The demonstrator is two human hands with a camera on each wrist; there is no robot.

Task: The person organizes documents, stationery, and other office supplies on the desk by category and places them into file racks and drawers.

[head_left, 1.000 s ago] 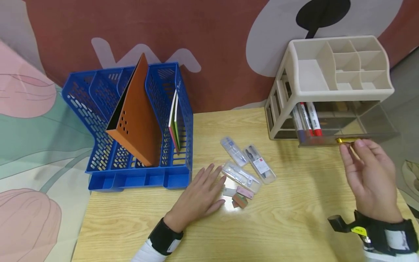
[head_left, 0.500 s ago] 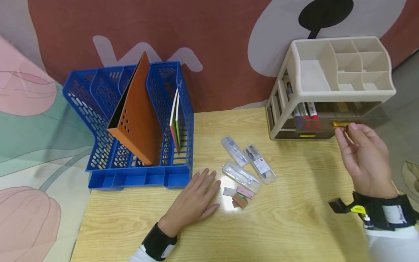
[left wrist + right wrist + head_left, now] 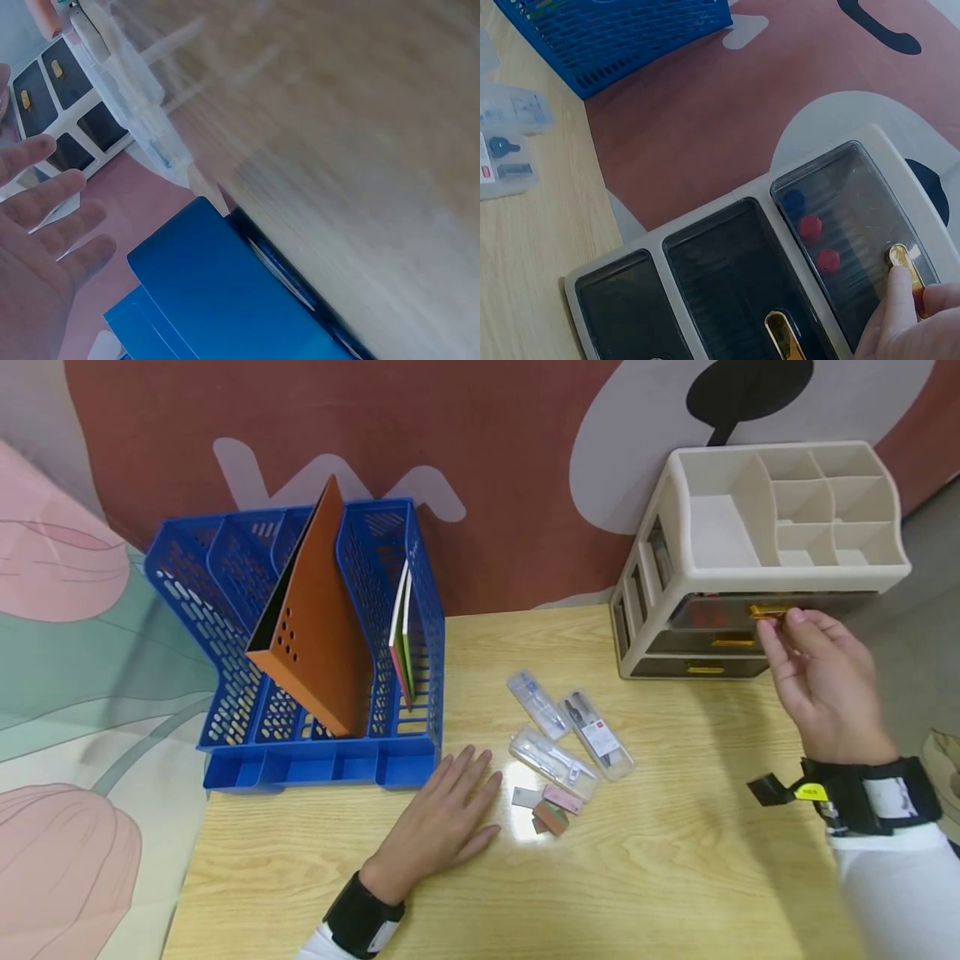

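My right hand pinches the gold handle of the top drawer on a cream desktop organizer. That smoky, see-through drawer front stands at the cabinet face, just under the top tray. Red and blue marker ends show through it in the right wrist view. On the wooden table my left hand rests palm down, fingers extended and spread, holding nothing. Right of its fingertips lie small coloured blocks, including pink, orange and grey ones. Several clear plastic cases of stationery lie just behind them.
A blue perforated file rack stands left of centre, holding an orange folder and thin booklets. Two lower drawers with gold handles are in. A patterned cloth covers the wall behind the table.
My right hand has pushed the top drawer inward, away from me, until its front meets the cabinet and covers the markers. My left hand has slid slightly left, off the clear case's edge.
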